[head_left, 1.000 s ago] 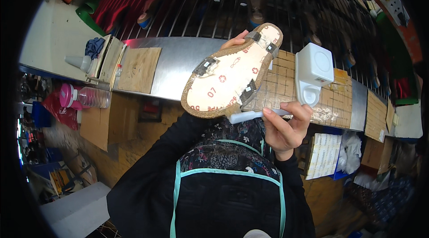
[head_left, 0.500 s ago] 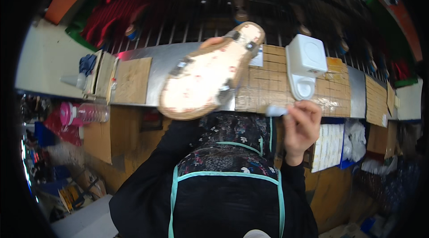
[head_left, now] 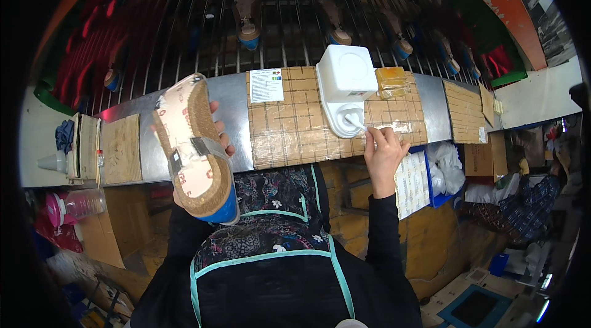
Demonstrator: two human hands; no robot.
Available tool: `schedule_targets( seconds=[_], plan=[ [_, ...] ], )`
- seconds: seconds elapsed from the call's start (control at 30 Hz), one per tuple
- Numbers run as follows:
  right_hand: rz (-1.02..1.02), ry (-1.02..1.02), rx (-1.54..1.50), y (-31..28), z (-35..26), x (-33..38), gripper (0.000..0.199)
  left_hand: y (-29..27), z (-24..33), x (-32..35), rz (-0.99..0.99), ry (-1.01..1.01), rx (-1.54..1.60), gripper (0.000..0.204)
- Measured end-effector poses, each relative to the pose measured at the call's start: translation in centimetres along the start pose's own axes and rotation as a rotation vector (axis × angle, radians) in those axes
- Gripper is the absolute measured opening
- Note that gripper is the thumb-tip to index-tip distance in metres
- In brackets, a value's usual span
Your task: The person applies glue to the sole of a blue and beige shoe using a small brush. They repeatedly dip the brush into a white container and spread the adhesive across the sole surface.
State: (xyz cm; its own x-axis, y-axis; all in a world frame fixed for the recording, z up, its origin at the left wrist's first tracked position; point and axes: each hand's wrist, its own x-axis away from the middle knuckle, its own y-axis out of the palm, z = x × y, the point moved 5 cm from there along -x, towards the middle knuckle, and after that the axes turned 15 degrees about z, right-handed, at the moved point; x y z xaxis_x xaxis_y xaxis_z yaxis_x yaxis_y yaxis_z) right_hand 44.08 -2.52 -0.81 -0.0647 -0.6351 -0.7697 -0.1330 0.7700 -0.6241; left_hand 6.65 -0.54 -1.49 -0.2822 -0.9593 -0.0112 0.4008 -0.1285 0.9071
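On the left, my left hand is wrapped round an unfinished sandal, its fingers showing at the right edge. The sandal's pale underside, printed in red, faces up with a cork rim around it. Grey strap ends lie folded over it, and a blue shoe last shows at the near end. With pinched fingertips, my right hand grips a thin white applicator. The applicator's tip is in the round cup of a white dispenser on the bench; the cup's contents are hard to make out.
Cardboard covers part of the metal bench. An amber block lies beside the dispenser. Beyond is a rack of metal bars carrying several shoe pieces on blue lasts. A blue bin with plastic bags stands below right; a pink-lidded jar is at left.
The sandal has moved left and nearer to me and turned more upright. My right hand has brought the applicator from the bench's front edge into the dispenser's cup. The view has shifted.
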Motion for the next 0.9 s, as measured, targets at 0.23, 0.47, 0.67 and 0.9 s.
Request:
schedule_targets(
  seconds=[0.23,0.47,0.67,0.9],
  plan=[
    [-0.259,0.543,-0.304,1.4,4.1,1.8,0.016,1.2,0.0,0.2,0.137,-0.015,-0.026,0.095],
    [-0.398,1.071,-0.968,2.9,2.8,3.6,0.011,2.2,-3.6,-0.9,0.619,0.133,-0.422,0.086],
    [0.130,0.322,-0.626,-3.9,-6.9,-3.7,0.014,3.8,-5.5,-2.1,0.382,0.087,-0.635,0.078],
    [-0.026,0.367,-0.963,-4.6,-14.8,-3.9,0.024,4.3,-3.7,-0.8,0.322,0.325,-0.804,0.070]
  ],
)
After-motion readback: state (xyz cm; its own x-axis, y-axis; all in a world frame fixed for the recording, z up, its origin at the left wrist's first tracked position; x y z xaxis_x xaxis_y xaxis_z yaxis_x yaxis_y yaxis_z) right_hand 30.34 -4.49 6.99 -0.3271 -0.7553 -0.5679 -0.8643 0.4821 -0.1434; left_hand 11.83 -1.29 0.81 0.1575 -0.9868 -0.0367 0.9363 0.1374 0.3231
